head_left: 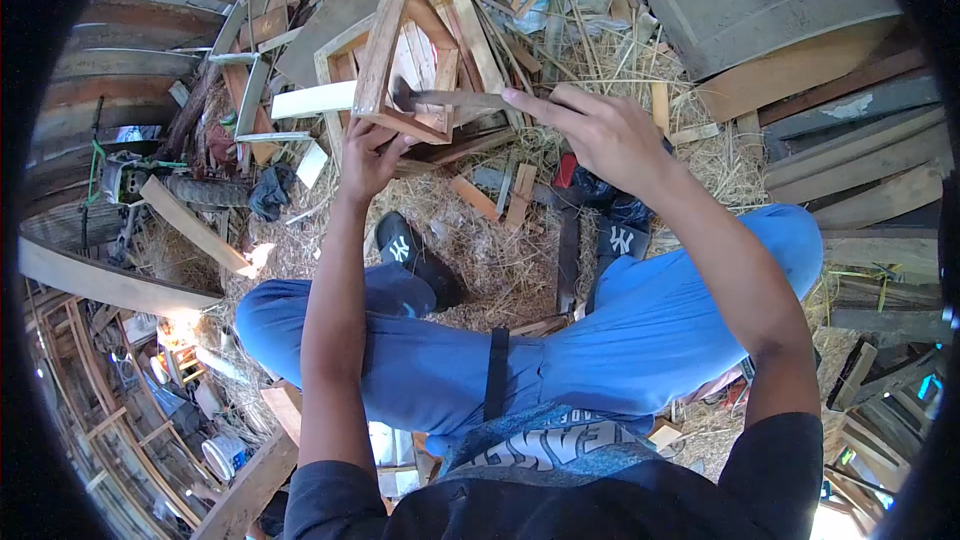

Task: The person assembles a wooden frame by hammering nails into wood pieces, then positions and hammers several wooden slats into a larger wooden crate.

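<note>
Wood frame sits out front above the straw, tilted, open side toward the person. L hand clamps its lower edge from beneath, fingers curled tight on the slat. R hand is closed round the handle of a hammer. Its long axis runs approx. horizontal, head pointing left against the frame's near rail, just above the L hand. Both arms reach fwd, R wrist bent inward, 1 finger laid along the handle.

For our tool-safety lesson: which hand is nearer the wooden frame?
Left. The left hand grips the wooden frame from below; the right hand holds a hammer beside it.
</note>
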Demonstrator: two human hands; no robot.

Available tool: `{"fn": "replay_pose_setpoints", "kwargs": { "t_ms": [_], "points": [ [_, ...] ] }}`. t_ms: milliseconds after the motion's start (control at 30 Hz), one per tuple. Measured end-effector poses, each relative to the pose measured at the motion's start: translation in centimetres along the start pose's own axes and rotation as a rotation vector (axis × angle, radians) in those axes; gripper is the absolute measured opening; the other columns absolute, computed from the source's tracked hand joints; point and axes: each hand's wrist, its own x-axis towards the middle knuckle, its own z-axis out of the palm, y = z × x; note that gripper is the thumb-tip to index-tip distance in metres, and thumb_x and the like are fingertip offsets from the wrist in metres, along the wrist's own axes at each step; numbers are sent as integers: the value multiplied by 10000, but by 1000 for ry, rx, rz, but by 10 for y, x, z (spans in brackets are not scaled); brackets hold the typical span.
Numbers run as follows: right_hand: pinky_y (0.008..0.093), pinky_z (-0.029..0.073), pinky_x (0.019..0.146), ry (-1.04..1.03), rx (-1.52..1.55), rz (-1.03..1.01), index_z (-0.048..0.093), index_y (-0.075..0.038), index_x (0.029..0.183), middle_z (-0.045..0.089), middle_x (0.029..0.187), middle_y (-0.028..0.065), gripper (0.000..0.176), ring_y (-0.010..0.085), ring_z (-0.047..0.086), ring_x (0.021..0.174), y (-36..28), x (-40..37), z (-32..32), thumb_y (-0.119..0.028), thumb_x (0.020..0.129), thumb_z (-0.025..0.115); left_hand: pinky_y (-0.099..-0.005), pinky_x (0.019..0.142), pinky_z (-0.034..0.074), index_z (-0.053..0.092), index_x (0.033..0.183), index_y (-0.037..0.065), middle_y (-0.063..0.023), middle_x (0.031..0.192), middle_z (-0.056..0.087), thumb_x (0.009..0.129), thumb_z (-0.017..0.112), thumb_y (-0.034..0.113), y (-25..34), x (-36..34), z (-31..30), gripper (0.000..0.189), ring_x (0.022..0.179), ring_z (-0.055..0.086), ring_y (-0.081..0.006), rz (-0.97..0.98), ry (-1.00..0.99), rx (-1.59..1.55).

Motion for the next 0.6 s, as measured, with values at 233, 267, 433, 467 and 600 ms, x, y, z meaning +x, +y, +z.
{"fn": "replay_pose_setpoints", "kwargs": {
  "t_ms": [233, 267, 433, 467, 600],
  "points": [
    [379, 501, 513, 35, 6, -30, 539, -341, 1496, 559, 838, 31, 722, 232, 606, 646, 4, 15, 7, 2, 866, 620, -447, 993, 486, 801, 1015, 38, -150, 1037, 730, 850, 775, 117, -8, 20, -12, 186, 1086, 648, -342, 126, 44, 133],
    [382, 501, 513, 62, 61, -9, 542, -339, 1494, 563, 842, 31, 718, 233, 606, 645, 3, 15, 6, 3, 867, 615, -451, 992, 484, 800, 1025, 39, -152, 1043, 728, 850, 775, 117, -9, 19, -10, 194, 1076, 648, -341, 131, 72, 122],
    [384, 508, 516, -47, -57, 3, 543, -340, 1492, 568, 848, 31, 728, 227, 616, 652, 6, 12, 7, 18, 861, 601, -457, 997, 484, 796, 1063, 42, -163, 1066, 724, 849, 776, 114, -7, 21, -11, 227, 1089, 644, -345, 152, 49, 102],
    [388, 510, 515, -5, -14, 6, 543, -342, 1491, 567, 848, 32, 730, 230, 620, 655, 4, 12, 7, 22, 861, 595, -457, 997, 484, 796, 1063, 42, -163, 1066, 724, 849, 776, 114, -8, 19, -9, 227, 1089, 644, -345, 146, 50, 101],
    [386, 508, 506, -5, -50, -17, 540, -347, 1493, 568, 849, 32, 736, 230, 624, 658, 6, 11, 5, 24, 859, 589, -482, 1063, 438, 817, 1060, 111, -117, 1156, 734, 817, 824, 180, -6, 14, -7, 252, 1168, 601, -350, 46, 53, 52]
  ]
}}
